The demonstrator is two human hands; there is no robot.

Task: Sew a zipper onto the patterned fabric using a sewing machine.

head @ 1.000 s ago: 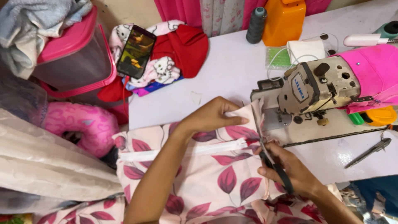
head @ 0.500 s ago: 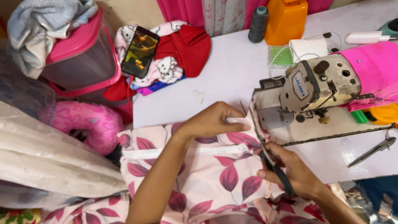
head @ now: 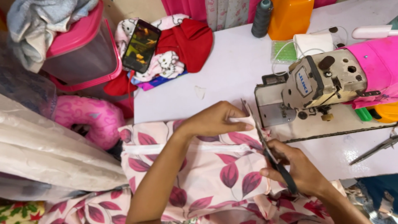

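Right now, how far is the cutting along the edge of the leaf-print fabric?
Done: a white zipper already lies along the leaf-print fabric. In hand: the left hand pins the fabric's corner to the table while the right hand holds scissors, blades at the fabric's right edge beside the sewing machine. Left: I cannot tell how much of that edge is trimmed.

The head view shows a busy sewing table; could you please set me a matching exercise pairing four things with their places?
Things:
1 scissors
2 phone
3 thread cone
4 leaf-print fabric

Places:
A beside the orange container
B in the right hand
C propped on the clothes pile
D under the left hand

Pairs: 1-B, 2-C, 3-A, 4-D
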